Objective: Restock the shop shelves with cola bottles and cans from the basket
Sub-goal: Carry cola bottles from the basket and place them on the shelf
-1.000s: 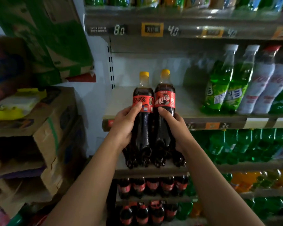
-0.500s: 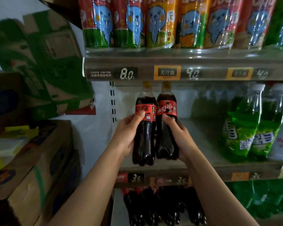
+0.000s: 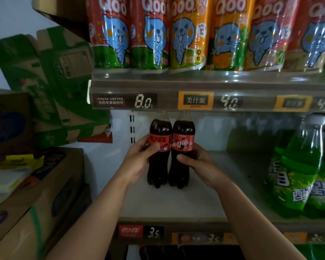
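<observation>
- The scene was dim, and the space under the price rail [image 3: 210,100] lay in shadow.
- White glare streaked the juice bottles [image 3: 191,34] above the rail.
- The boxes [image 3: 36,184] left of the rail were soft and smeared.
- The wide lens bowed the rail and stretched the green bottles [image 3: 298,175] at the right edge.

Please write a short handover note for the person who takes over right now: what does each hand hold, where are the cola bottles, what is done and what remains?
Left hand: shut on the left cola bottle.
Right hand: shut on the right cola bottle.
Both bottles are upright, side by side and touching, at the left of the middle shelf, bases on or just above it, caps hidden behind the price rail. Green soda bottles stand to the right.
Done: two bottles brought onto the shelf.
Left: probably release them, then fill the bare shelf space. The basket is not in view.
</observation>
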A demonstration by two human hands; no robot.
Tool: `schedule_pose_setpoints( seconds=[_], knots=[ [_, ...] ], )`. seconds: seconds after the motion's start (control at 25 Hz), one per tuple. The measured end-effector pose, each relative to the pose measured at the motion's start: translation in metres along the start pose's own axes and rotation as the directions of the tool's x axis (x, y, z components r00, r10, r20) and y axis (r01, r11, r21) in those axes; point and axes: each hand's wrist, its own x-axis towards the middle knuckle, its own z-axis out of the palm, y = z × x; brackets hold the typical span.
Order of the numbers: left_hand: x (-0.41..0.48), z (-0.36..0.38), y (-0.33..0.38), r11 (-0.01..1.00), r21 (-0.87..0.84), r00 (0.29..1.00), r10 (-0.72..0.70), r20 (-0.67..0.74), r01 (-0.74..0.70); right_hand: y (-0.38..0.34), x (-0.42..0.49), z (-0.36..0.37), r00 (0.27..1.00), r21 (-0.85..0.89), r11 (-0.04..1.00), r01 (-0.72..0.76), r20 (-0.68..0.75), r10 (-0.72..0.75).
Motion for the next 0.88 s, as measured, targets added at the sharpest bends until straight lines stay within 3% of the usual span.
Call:
schedule_pose_setpoints(
  seconds=[0.2,0.32,0.4,0.48,0.64,0.88],
  knots=[
    [0.011,-0.021,-0.002,0.997,0.072,0.999,-0.006,0.047,0.003,0.003,0.012,-0.003,0.998,-0.118,0.993,-0.006,0.059,0.013],
    [0.013,-0.028,-0.004,0.957,0.291,0.999,-0.034,0.041,0.02,0.003,0.013,-0.006,0.996,-0.206,0.978,-0.034,0.078,0.051],
    [0.012,-0.03,-0.007,0.86,0.505,0.994,-0.105,0.038,0.071,-0.001,0.012,-0.006,0.997,-0.347,0.937,-0.044,0.049,0.065],
    [0.012,-0.031,-0.01,0.793,0.604,0.993,-0.121,0.016,0.086,-0.006,0.015,-0.006,0.996,-0.456,0.888,-0.05,0.048,0.081],
    [0.028,-0.044,-0.012,0.779,0.622,0.996,-0.087,-0.02,0.081,-0.011,0.039,0.002,0.994,-0.502,0.862,-0.069,0.043,0.105],
    [0.063,-0.068,-0.029,0.792,0.597,0.984,-0.028,-0.177,0.13,0.004,0.075,0.023,0.986,-0.521,0.841,-0.145,-0.143,0.081]
  ],
)
